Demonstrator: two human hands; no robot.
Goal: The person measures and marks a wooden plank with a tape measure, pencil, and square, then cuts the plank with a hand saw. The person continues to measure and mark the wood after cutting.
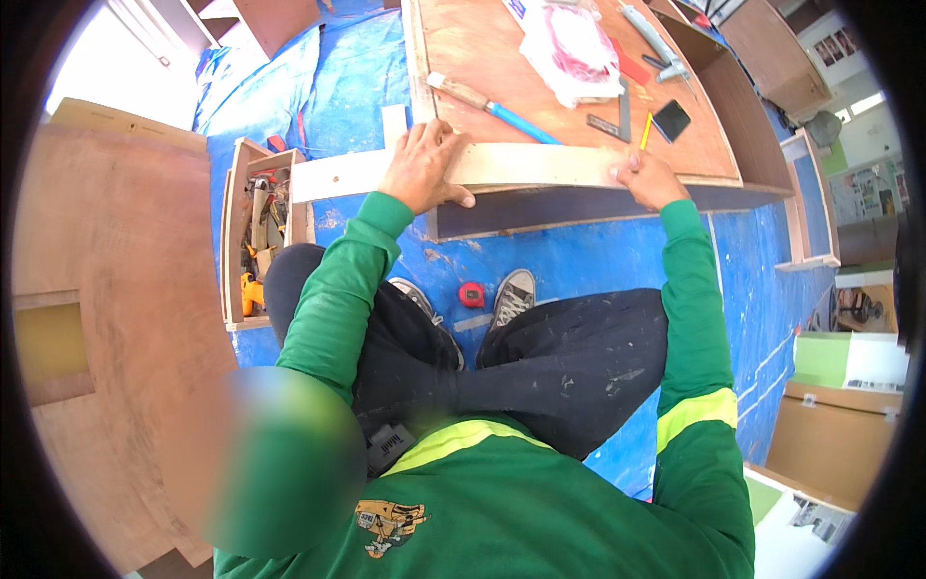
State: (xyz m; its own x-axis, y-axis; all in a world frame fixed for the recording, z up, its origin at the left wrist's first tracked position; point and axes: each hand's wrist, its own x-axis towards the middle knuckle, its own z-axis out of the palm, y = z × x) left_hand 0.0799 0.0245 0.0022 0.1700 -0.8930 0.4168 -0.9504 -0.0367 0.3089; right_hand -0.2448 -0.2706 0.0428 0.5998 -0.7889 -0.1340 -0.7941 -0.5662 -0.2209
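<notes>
A long pale wooden strip (531,166) spans the front edge of a plywood cabinet top (463,48). My left hand (422,166) grips it left of centre, thumb low and fingers over the far edge. My right hand (651,181) grips its right end. A yellow pencil (644,130) rises at my right fingertips; I cannot tell whether they hold it. Behind the strip lie a blue-handled tool (516,121), a metal square (623,106), a dark phone (671,121), a plastic bag (569,53) and a grey caulking gun (656,43).
A wooden box of tools (234,246) stands at left beside a large plywood panel (116,241). A red tape measure (471,294) rests on blue sheeting (579,251) between my feet. A wooden frame (810,256) and cardboard (820,434) are at right.
</notes>
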